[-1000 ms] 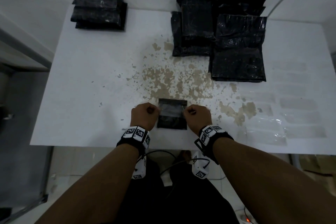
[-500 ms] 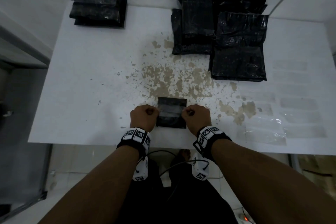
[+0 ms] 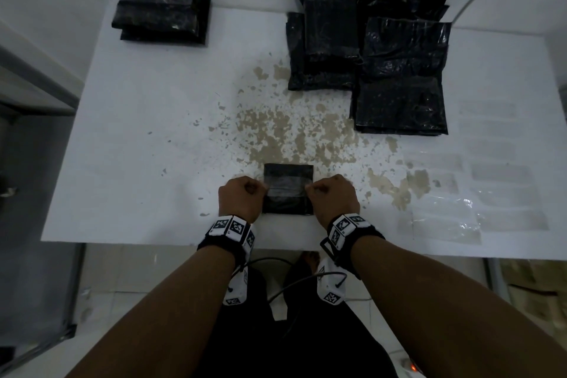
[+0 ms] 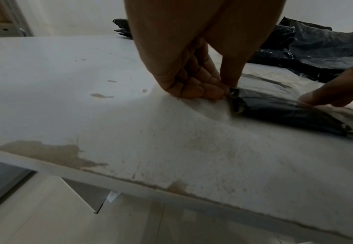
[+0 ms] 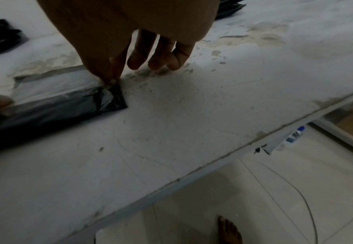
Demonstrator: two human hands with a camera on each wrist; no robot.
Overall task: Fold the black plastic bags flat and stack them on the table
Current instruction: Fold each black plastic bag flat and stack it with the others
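Left hand (image 3: 241,202): pinching left edge of folded black bag (image 3: 288,189).
Right hand (image 3: 333,198): pinching right edge of same bag.
Bag location: flat on table (image 3: 138,132), near front edge.
Folded stack (image 3: 161,11): far left corner.
Unfolded bags (image 3: 399,77): far right.

Folded bag (image 3: 288,189): black, grey sheen band across it. Bag piles (image 3: 399,70): glossy black. Table (image 3: 147,120): white, tan blotches where worn. Wristbands (image 3: 230,225): black-and-white square markers.
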